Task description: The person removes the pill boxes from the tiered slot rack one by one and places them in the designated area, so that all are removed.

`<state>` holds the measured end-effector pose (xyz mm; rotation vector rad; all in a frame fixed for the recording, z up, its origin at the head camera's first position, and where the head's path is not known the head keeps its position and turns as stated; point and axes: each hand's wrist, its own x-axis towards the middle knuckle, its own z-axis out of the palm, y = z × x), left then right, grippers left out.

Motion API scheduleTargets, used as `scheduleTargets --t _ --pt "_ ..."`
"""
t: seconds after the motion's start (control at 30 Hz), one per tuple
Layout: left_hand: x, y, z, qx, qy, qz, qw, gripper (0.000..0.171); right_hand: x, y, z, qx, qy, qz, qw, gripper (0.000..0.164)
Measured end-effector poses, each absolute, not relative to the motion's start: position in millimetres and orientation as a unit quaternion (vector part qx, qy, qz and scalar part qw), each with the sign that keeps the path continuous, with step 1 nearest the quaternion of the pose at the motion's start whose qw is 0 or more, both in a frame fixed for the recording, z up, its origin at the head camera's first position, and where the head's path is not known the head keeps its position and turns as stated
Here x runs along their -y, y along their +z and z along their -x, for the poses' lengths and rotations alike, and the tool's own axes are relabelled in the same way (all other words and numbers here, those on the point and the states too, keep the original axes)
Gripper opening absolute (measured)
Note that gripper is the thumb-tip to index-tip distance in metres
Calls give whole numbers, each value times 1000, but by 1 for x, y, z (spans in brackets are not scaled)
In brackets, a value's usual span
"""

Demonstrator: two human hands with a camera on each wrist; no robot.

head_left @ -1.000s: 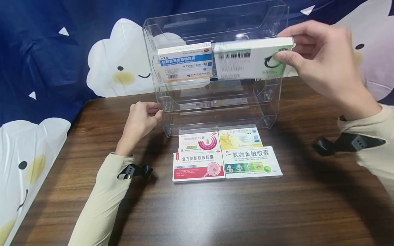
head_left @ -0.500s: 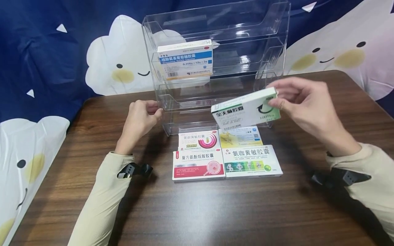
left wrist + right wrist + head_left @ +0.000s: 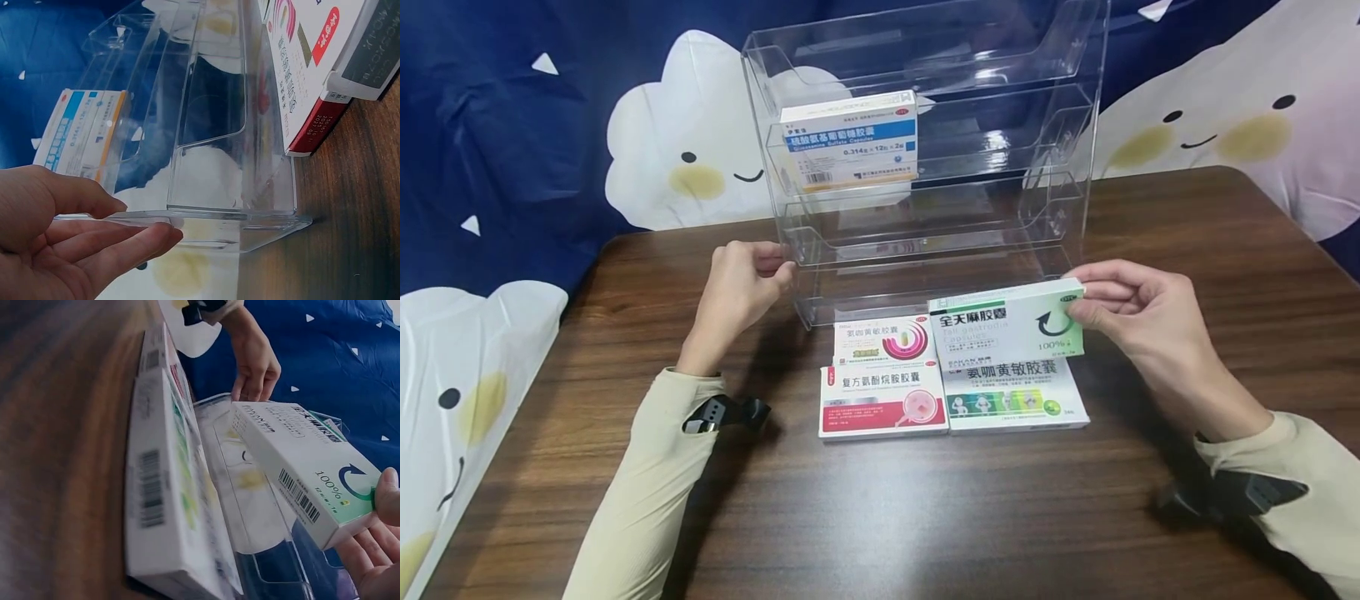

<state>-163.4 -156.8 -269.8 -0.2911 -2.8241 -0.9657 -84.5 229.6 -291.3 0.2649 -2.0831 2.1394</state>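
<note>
My right hand (image 3: 1150,333) pinches the right end of a white and green medicine box (image 3: 1000,325) between thumb and fingers. In the head view this box covers a yellow box and the top of a white and green capsule box (image 3: 1011,404). The right wrist view shows the held box (image 3: 300,462) raised off the boxes on the table. My left hand (image 3: 741,283) grips the left side panel of a clear plastic rack (image 3: 917,242); in the left wrist view the thumb and fingers lie on either side of that panel. A blue and white box (image 3: 850,143) stands in a rack tier, at left.
On the wooden table (image 3: 880,525), in front of the rack, lie a pink and white box (image 3: 883,340) and a red and white box (image 3: 883,402). Behind the table hangs a blue cloth (image 3: 542,117) with white cloud shapes.
My right hand has brought the white and green box down from a rack tier, beside the blue and white box, to just above the table boxes. The left hand stays at the rack.
</note>
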Motion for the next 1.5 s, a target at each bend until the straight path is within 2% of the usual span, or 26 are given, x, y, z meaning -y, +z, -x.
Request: scheduleTargets --t 0.13,0.43,0.57,0.97,1.27,1.43,1.5 --pt "157 -270 163 939 -326 90 61 28 -234 -298 72 696 712 -83 47 32" --pt "158 -269 163 939 -325 91 65 28 -247 -314 48 720 682 -108 -67 29" --pt "157 -269 163 939 -324 94 68 27 -252 -321 39 750 647 -104 -90 25" --pt "157 -269 163 937 -329 93 69 28 -257 -337 9 807 576 -81 -98 23" --pt "156 -270 163 938 -329 91 66 28 -256 -339 -3 847 517 -22 -120 26" --pt "157 -270 163 938 -328 89 67 27 -255 -331 -4 896 428 -72 -88 32" --pt "157 -270 163 938 -327 91 68 27 -256 -323 -7 920 379 -90 -46 31"
